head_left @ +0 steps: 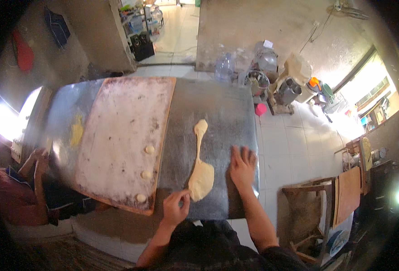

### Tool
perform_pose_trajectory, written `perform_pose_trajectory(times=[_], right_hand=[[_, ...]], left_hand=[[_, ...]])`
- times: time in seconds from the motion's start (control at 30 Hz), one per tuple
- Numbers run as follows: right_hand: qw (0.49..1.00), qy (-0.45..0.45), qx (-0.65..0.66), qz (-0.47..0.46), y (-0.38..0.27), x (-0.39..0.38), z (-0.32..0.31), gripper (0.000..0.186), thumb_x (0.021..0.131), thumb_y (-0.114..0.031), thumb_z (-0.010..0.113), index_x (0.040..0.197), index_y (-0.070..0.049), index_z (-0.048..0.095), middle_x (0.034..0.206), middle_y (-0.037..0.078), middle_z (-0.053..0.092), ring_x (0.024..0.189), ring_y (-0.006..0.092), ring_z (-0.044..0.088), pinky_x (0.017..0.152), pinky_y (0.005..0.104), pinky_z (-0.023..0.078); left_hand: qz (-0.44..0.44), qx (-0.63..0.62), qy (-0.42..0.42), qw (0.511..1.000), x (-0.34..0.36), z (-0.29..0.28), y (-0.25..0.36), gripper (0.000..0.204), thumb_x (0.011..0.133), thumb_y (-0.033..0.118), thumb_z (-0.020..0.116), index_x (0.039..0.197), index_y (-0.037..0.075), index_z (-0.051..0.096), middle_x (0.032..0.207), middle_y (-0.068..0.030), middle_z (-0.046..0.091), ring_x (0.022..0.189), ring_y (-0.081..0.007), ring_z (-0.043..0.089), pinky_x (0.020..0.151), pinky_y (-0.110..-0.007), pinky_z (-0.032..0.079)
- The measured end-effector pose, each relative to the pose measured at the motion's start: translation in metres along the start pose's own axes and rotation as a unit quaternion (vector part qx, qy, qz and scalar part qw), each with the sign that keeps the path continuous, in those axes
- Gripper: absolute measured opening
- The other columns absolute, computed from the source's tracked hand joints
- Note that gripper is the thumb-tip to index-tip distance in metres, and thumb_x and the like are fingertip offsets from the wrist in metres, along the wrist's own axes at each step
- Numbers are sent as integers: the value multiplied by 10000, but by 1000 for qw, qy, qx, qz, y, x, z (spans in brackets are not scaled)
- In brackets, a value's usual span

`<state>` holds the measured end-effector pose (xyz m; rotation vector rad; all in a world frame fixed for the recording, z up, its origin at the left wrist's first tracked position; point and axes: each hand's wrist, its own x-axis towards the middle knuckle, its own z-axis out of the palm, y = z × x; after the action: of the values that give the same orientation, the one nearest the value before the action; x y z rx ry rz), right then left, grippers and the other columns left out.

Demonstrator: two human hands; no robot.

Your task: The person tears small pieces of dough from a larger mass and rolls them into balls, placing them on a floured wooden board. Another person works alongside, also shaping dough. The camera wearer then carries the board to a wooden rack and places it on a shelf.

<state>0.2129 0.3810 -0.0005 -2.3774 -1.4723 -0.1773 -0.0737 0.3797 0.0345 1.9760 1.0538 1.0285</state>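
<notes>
A pale piece of dough (201,180) lies on the metal table (186,99), drawn out by a thin neck to a smaller lump at its far end. My left hand (177,206) is closed at the dough's near left edge, pinching it. My right hand (243,167) rests open on the table to the right of the dough, fingers spread. Left of the dough is a whitish floured board (118,126) with three small dough balls (149,149) along its right side. A yellow patch (77,131) shows on the metal further left.
A co-worker's hands (40,156) are at the table's left end. Beyond the table stand water jugs (225,70), buckets (257,80) and a pink container (260,109). A wooden stand with boards (346,196) is at the right. A doorway opens at the back.
</notes>
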Motion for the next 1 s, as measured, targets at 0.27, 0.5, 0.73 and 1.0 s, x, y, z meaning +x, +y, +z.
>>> perform_pose_trajectory(times=[0.27,0.5,0.73,1.0], right_hand=[[960,-20,157,231,-20,-29,-72,353,982,-317,638,1255,-93,641,928,154,745,831,380,721,753,509,560],[984,28,168,-48,-51,13,-21,181,904,-192,707,1002,-81,602,816,159,689,648,405,663,563,496,514],[740,324,533,-251,-269,133,-164,388,879,-163,739,1225,-43,611,996,184,660,821,314,655,708,411,509],[873,-27,480,83,-157,-18,-30,499,1006,-164,604,1455,36,513,825,25,650,717,90,525,656,255,453]], left_hand=[[-91,97,-78,988,10,1,-2,270,1001,227,629,1206,52,631,876,-165,733,709,-293,731,602,-396,578],[-109,204,-182,956,13,28,10,550,1015,465,561,1349,37,475,905,-232,696,679,-431,704,595,-547,569],[-120,119,-228,959,7,22,-6,468,1045,334,531,1330,-26,441,998,-263,659,774,-469,688,632,-577,563],[-105,26,-187,976,-15,33,-52,321,1032,203,519,1230,-45,474,969,-269,683,782,-457,694,621,-553,561]])
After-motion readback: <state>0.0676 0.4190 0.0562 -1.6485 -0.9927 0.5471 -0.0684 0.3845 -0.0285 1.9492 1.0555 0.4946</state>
